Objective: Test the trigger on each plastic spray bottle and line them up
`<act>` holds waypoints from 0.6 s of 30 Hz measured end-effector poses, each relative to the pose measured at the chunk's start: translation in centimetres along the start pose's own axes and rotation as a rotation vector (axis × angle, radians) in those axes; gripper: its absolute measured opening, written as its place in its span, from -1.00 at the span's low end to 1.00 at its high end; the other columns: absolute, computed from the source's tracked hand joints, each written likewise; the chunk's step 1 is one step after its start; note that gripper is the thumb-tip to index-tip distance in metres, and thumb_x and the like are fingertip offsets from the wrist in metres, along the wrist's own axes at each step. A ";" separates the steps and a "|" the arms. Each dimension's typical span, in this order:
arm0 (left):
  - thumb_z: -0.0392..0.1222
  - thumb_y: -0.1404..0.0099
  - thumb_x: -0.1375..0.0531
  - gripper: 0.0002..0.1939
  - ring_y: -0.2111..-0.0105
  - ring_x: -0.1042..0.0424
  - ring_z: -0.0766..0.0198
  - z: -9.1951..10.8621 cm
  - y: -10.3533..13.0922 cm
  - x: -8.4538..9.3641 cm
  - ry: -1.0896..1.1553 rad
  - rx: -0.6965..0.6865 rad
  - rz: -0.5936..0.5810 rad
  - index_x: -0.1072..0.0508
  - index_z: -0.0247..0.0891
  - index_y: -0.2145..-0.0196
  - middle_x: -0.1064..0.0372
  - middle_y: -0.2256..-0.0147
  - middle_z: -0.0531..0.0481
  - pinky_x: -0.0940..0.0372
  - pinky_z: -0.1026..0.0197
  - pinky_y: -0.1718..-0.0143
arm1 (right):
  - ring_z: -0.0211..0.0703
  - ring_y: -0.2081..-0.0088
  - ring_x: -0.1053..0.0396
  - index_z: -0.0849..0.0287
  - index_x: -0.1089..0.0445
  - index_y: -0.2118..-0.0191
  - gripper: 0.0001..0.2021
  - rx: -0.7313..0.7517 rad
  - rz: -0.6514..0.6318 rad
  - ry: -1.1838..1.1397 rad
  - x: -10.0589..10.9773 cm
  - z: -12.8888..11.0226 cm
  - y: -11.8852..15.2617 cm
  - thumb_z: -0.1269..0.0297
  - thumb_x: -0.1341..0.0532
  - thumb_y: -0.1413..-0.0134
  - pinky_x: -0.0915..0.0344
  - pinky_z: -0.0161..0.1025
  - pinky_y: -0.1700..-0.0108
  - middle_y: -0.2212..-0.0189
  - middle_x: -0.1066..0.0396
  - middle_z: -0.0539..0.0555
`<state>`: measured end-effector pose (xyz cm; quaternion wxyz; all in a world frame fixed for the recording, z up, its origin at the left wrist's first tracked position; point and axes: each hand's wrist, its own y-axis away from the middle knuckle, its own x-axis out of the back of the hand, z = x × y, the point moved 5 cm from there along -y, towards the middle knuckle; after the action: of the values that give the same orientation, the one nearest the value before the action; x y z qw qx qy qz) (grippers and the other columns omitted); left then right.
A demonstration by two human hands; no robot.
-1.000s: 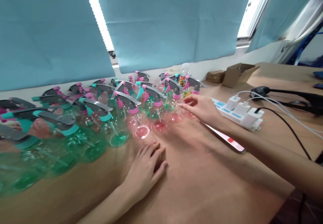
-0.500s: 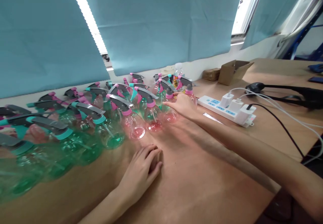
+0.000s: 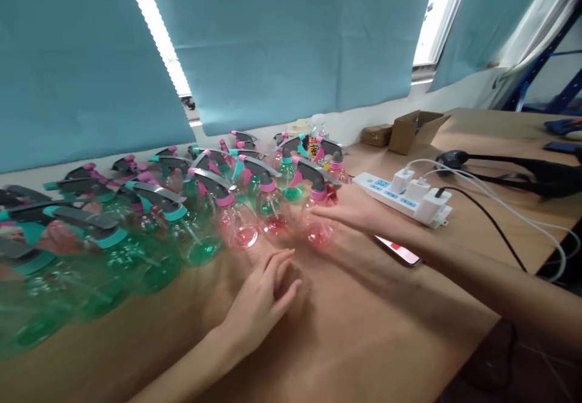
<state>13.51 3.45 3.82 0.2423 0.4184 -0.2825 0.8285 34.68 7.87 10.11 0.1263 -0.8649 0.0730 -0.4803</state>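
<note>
Rows of clear spray bottles with green or pink bases and grey trigger heads crowd the left and middle of the wooden table (image 3: 364, 330). My right hand (image 3: 348, 206) is wrapped round a pink-collared spray bottle (image 3: 316, 227) at the right end of the front row, thumb across its near side. To its left stand another pink bottle (image 3: 273, 224) and a green one (image 3: 291, 188) behind. My left hand (image 3: 268, 285) holds nothing; its fingers are loosely curled and apart, just in front of the pink bottle (image 3: 239, 230).
A white power strip (image 3: 398, 197) with plugged-in chargers lies to the right, a phone (image 3: 400, 251) in front of it. Behind are an open cardboard box (image 3: 413, 133) and a black headset-like device (image 3: 509, 169). Cables run toward the right edge.
My right hand has brought the pink bottle nearer and slightly right, out from the row. My left hand has risen slightly to the right, with its thumb and fingers more spread. More of the phone shows.
</note>
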 end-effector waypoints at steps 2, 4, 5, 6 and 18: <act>-0.10 -0.36 -0.13 -0.47 -0.12 -0.26 -0.02 -0.1 0.1 0.1 0.025 0.030 0.021 -0.05 -0.10 -0.21 -0.20 -0.15 -0.15 -0.22 -0.13 -0.08 | 0.00 0.32 -0.46 0.10 -0.45 0.32 -0.74 0.076 -0.021 -0.088 0.2 -1.3 2.3 0.02 -0.26 0.00 -0.31 -0.15 0.32 0.40 -0.52 0.08; -0.05 -0.30 -0.21 -0.29 -0.19 -0.17 -0.07 -0.1 0.3 0.2 0.071 0.047 0.030 0.07 -0.10 -0.28 -0.11 -0.22 -0.19 -0.16 -0.17 -0.13 | -0.04 0.21 -0.47 0.05 -0.45 0.21 -0.78 0.224 -0.065 -0.234 0.2 -3.2 4.3 0.10 -0.27 -0.03 -0.33 -0.17 0.22 0.24 -0.53 0.04; -0.04 -0.27 -0.24 -0.22 -0.21 -0.13 -0.08 -0.1 0.4 0.2 0.100 0.048 0.035 0.11 -0.10 -0.29 -0.07 -0.24 -0.20 -0.14 -0.18 -0.15 | -0.05 0.18 -0.46 0.03 -0.45 0.18 -0.80 0.285 -0.083 -0.283 0.2 -4.1 5.1 0.14 -0.25 -0.06 -0.33 -0.18 0.19 0.21 -0.52 0.02; -0.03 -0.25 -0.26 -0.17 -0.22 -0.12 -0.09 -0.1 0.6 0.2 0.130 0.047 0.040 0.14 -0.09 -0.31 -0.04 -0.26 -0.20 -0.13 -0.18 -0.15 | -0.05 0.15 -0.45 0.02 -0.45 0.17 -0.81 0.329 -0.105 -0.302 0.1 -5.0 5.8 0.15 -0.25 -0.07 -0.32 -0.18 0.16 0.21 -0.52 0.01; 0.00 -0.16 -0.33 -0.26 -0.01 -0.38 -0.14 -0.4 4.1 1.8 0.244 0.128 -0.014 -0.14 -0.10 -0.22 -0.31 -0.09 -0.16 -0.37 -0.15 0.07 | -0.14 0.28 -0.38 0.03 -0.37 0.07 -0.55 0.453 -0.248 -0.350 -1.7 -10.6 5.3 0.01 -0.36 0.11 -0.27 -0.27 0.33 0.29 -0.45 -0.01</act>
<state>9.73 1.03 4.01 0.2536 0.3310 -0.1945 0.8879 24.78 1.59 12.60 0.2670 -0.8866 -0.1647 -0.3400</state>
